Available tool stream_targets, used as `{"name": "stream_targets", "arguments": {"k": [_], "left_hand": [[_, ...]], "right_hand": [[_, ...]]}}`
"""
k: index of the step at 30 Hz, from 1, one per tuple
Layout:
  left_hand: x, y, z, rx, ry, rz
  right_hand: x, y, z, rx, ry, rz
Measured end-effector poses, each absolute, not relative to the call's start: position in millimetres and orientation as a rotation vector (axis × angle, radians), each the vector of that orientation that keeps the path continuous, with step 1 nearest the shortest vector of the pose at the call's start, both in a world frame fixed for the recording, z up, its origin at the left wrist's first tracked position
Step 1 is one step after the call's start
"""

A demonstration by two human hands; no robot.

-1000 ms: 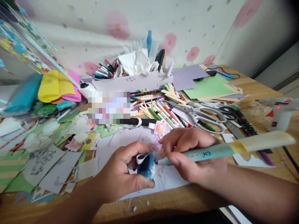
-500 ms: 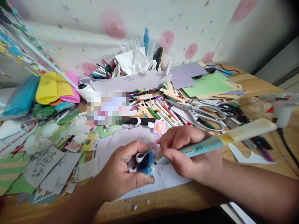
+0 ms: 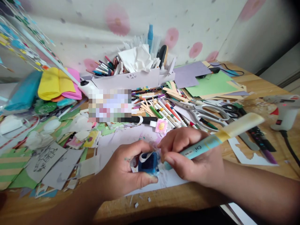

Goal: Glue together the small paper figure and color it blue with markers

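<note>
My left hand point(image 3: 133, 170) is closed around a small blue box-like object point(image 3: 148, 163) with a dark blue face and a white strip looped on it. In my right hand point(image 3: 192, 153) is a thick marker point(image 3: 201, 145) with a light blue barrel, a yellow band and a pale rear end; letters are printed on it. Its front end points at the blue object's right side, which looks whitish. Whether the two touch cannot be made out. Beneath both hands lies a stained white sheet point(image 3: 110, 143).
Paper scraps point(image 3: 50, 156) cover the left side. Beyond my hands lie pens point(image 3: 167, 114), large scissors point(image 3: 211, 112) and a small pink card point(image 3: 161, 126). A white box point(image 3: 131, 80) of pens stands at the back. A glue gun point(image 3: 284, 112) is at the right.
The blue object has turned slightly, showing more of its dark face. The marker's rear end has swung left and a little down. The view has shifted slightly.
</note>
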State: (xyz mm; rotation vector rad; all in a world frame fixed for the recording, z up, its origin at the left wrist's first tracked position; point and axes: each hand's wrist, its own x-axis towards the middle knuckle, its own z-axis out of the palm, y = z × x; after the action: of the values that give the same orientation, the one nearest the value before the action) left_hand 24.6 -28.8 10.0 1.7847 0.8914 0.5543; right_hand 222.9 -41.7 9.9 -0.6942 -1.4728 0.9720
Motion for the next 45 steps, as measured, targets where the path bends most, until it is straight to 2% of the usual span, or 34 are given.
{"name": "stream_targets", "arguments": {"k": [26, 35, 45], "left_hand": [[25, -32, 2, 1.453, 0.72, 0.605], [24, -32, -3, 1.272, 0.681, 0.581], [26, -32, -2, 1.253, 0.681, 0.579]], "right_hand": [[222, -41, 10, -0.554, -1.407, 1.022], [235, -40, 19, -0.612, -1.677, 0.657], [226, -39, 10, -0.537, -1.52, 0.804]]}}
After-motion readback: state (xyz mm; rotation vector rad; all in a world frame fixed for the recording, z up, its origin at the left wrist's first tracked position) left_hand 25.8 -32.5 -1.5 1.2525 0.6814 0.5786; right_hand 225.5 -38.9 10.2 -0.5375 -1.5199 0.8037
